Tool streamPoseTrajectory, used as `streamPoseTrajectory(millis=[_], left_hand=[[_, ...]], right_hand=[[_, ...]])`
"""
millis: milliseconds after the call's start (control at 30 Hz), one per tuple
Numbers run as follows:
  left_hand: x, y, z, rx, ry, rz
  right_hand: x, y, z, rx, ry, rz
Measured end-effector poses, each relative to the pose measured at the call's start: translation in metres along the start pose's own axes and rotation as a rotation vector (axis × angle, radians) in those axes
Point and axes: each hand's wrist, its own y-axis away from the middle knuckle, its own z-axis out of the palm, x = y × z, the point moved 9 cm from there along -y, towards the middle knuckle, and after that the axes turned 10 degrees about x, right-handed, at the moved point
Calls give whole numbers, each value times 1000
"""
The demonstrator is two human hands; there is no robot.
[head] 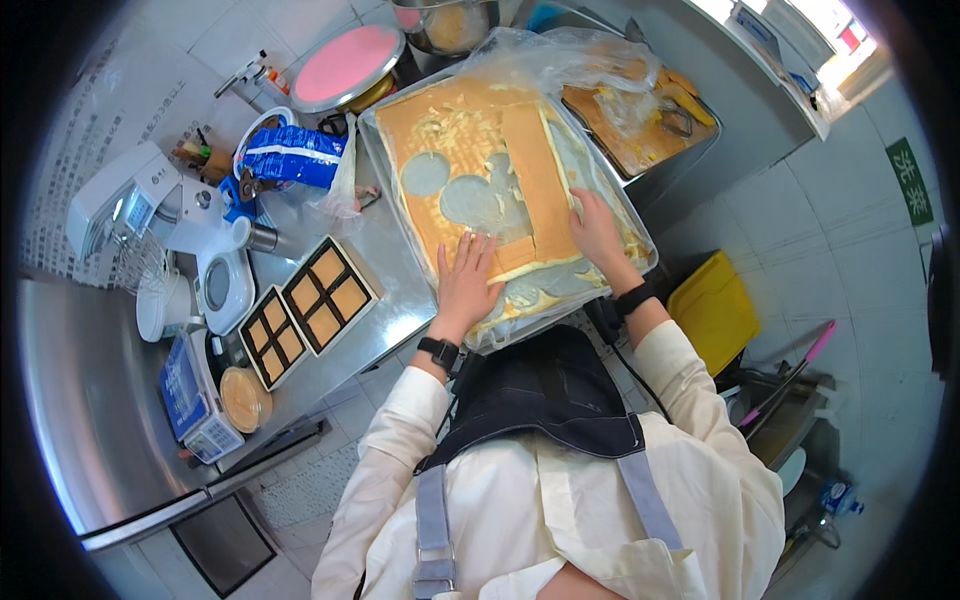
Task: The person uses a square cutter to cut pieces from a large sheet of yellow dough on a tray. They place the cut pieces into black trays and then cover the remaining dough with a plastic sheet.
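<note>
A sheet of sponge cake (550,184) with a golden-brown top and pale edges lies on a lined metal baking tray (651,253). Round holes and a larger gap are cut into it, and a grey surface shows through. My left hand (466,283) rests flat on the cake near its front edge, fingers somewhat spread, holding nothing. At the right edge of a long cake strip, my right hand (596,229) touches the side with its fingers bent; whether it pinches the cake is unclear. Scraps and crumbs cling to the liner around the cake.
Left on the steel counter (386,304) stand two divided boxes (328,294) of cake squares, a stand mixer (139,195), a kitchen scale (223,289) and a blue bag (295,156). Behind are a pink round turntable (350,66) and crumpled plastic film (570,56). Another tray (637,135) holds cake scraps.
</note>
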Motion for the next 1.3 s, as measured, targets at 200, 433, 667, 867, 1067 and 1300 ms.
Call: streamPoseTrajectory(millis=[200,433,667,867,1067,1300], left_hand=[[2,-8,22,-155,40,-25],[17,-11,10,-206,92,-152],[16,5,13,-198,125,-252],[32,-9,23,-306,431,-143],[43,-17,37,-216,321,14],[32,-3,36,-224,252,-60]], right_hand=[[57,-3,43,-69,-153,470],[49,-16,59,-373,-519,706],[59,-43,35,-426,-613,618],[99,-32,42,-564,-730,809],[86,-22,34,-559,-568,774],[110,4,38,-507,-465,738]])
